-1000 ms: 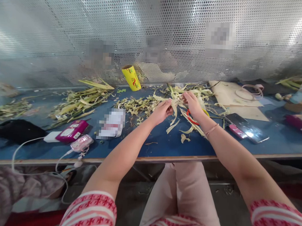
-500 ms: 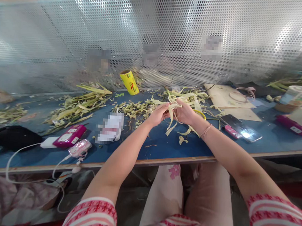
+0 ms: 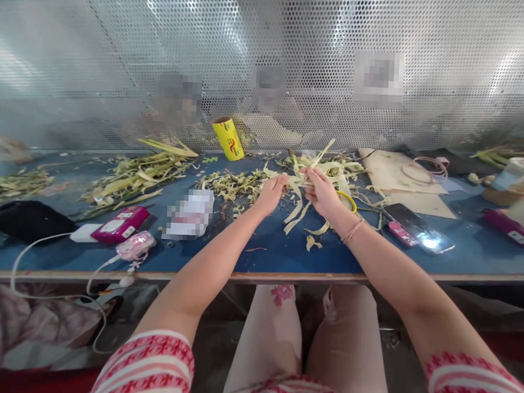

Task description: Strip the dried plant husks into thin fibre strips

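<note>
Head view: left hand [image 3: 273, 194] pinched closed on pale leaf strips [image 3: 295, 181]; right hand [image 3: 322, 191] curled, fingertips closed on strips too. Strips between hands, over middle of tabletop [image 3: 285, 262], ends dangling toward front edge. Yellow ring [image 3: 349, 201] beside right wrist. Yellow tube [image 3: 228, 140] stands near back edge. Phone [image 3: 418, 227] lies right of hands, nearer front edge.

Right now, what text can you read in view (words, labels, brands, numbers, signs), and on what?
None legible.
Yellow tube: dark and red print, too small to read.
Left purple box: white labels, marks too small.
White packet: pixelated, unreadable.
Right purple box: white label, marks too small.
Pink object by the phone: faint marks, unreadable.
</note>
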`<state>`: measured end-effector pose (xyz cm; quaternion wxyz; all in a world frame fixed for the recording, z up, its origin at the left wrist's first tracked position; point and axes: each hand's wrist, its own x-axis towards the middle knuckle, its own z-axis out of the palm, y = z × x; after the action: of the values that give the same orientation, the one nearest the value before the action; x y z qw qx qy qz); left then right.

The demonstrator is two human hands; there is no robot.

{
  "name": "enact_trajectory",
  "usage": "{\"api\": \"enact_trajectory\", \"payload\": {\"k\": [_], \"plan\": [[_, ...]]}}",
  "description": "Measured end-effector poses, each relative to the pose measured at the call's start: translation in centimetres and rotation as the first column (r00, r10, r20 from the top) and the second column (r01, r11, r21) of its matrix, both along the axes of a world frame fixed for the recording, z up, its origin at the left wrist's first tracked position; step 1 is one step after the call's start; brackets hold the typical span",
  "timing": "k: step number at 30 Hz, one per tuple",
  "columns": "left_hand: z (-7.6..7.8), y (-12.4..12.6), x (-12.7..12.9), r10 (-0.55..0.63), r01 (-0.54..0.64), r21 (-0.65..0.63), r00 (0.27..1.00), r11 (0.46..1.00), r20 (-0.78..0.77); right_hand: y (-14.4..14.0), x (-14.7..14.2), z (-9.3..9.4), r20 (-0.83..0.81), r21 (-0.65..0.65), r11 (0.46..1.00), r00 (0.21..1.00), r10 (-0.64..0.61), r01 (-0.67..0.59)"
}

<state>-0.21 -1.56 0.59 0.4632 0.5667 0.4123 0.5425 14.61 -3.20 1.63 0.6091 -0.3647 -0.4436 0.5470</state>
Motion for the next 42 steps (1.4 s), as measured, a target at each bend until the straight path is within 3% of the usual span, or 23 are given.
{"api": "enact_trajectory", "payload": {"k": [3, 7, 10, 16, 20, 22, 27, 33, 38, 42], "plan": [[0.1, 0.3, -0.2, 0.181, -0.161, 0.179, 0.978, 0.971, -0.104, 0.0, -0.3, -0.1, 0.028, 0.022, 1.0, 1.0, -0.008, 0.007], [0.2, 0.6, -0.8, 0.297, -0.251, 0.25, 0.94, 0.935, -0.167, -0.1, -0.5, -0.4, 0.046, 0.077, 0.997, 0.999, -0.024, 0.021], [0.1, 0.8, -0.9, 0.313, -0.283, 0.215, 0.942, 0.935, -0.122, 0.0, -0.5, -0.5, 0.066, 0.104, 0.994, 0.997, -0.025, 0.018], [-0.2, 1.5, -0.5, 0.258, -0.257, -0.028, 0.951, 0.966, 0.168, 0.2, -0.3, -0.4, 0.077, 0.109, 0.993, 0.996, -0.047, 0.038], [-0.4, 2.0, -1.0, 0.287, -0.295, 0.033, 0.946, 0.955, 0.151, 0.1, -0.2, -0.1, 0.064, 0.113, 0.993, 0.997, -0.036, 0.029], [-0.4, 2.0, -1.2, 0.244, -0.252, 0.042, 0.959, 0.967, 0.148, 0.1, -0.1, -0.1, 0.067, 0.13, 0.991, 0.997, -0.029, 0.02], [0.4, 1.3, -0.7, 0.089, -0.053, -0.117, 0.939, 0.992, 0.332, 0.4, 0.0, -0.4, 0.084, 0.145, 0.989, 0.996, -0.026, 0.014], [0.9, 0.7, -0.5, -0.054, 0.087, -0.071, 0.926, 0.994, 0.374, 0.6, 0.4, -0.4, 0.053, 0.168, 0.984, 0.997, -0.064, 0.054], [0.3, 0.9, -0.5, -0.188, 0.205, -0.03, 0.939, 0.978, 0.287, 0.9, 0.4, -0.5, 0.011, 0.162, 0.982, 0.995, -0.101, 0.098], [-0.1, 0.8, -0.5, -0.256, 0.253, 0.102, 0.967, 0.962, 0.016, 1.1, 0.3, -0.7, -0.031, 0.157, 0.984, 0.996, -0.084, 0.088]]}}
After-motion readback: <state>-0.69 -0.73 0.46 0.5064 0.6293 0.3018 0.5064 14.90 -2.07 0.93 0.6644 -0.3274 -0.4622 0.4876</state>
